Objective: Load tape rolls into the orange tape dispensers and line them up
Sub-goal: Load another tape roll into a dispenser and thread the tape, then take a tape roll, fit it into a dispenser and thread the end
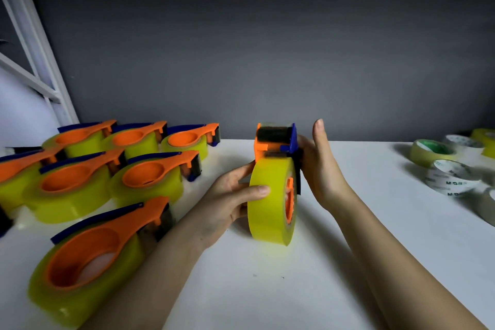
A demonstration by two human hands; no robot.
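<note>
Tape roll [270, 201], upright in left hand's [227, 195] grip; right hand [318, 166] grasps dispenser [276, 139].

The right hand [320, 166] has its fingers hidden behind the dispenser [276, 140], so its hold there cannot be told. The left edge cuts off a loaded dispenser [16, 174], the right edge some loose rolls [487, 203]. Print on one loose roll [450, 177] is too blurred to read.
</note>
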